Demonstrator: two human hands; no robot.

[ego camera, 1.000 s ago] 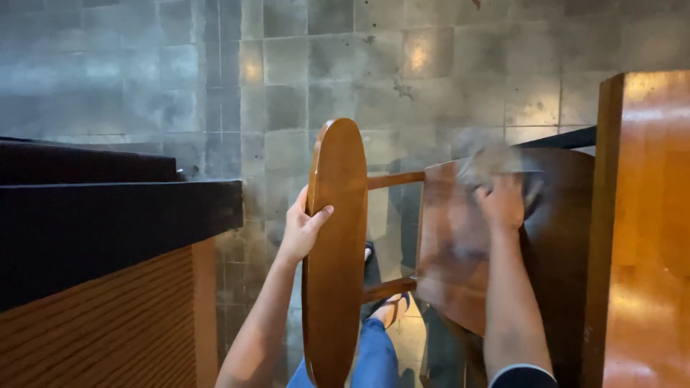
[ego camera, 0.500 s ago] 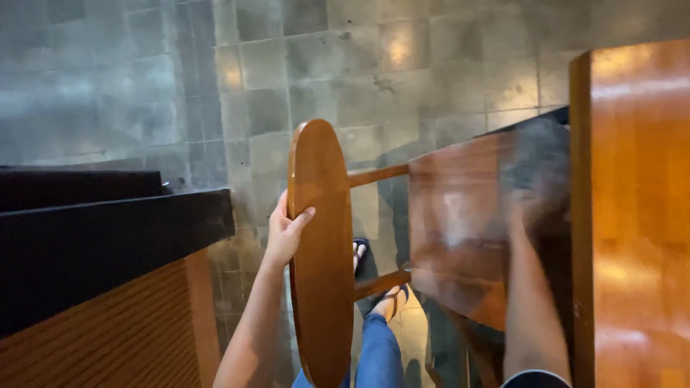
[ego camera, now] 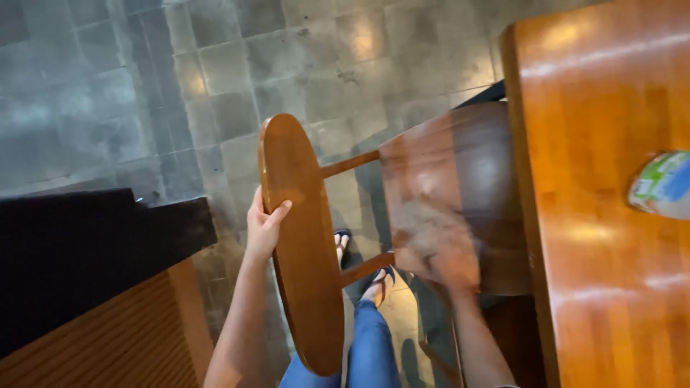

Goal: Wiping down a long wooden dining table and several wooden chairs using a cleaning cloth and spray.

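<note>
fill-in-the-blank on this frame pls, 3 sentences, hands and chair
The left hand grips the edge of the chair's ____. The blurred right hand presses a cloth on the chair's ____. Beside the chair stands a wooden table, on the person's ____ side.

Missing words: backrest; seat; right

Motion blur smears the right hand (ego camera: 449, 262) and grey cloth (ego camera: 424, 226) on the chair seat (ego camera: 445, 179). At three o'clock, the frame edge cuts off a green-and-white package (ego camera: 665, 185) on the counter (ego camera: 604, 215).
</note>
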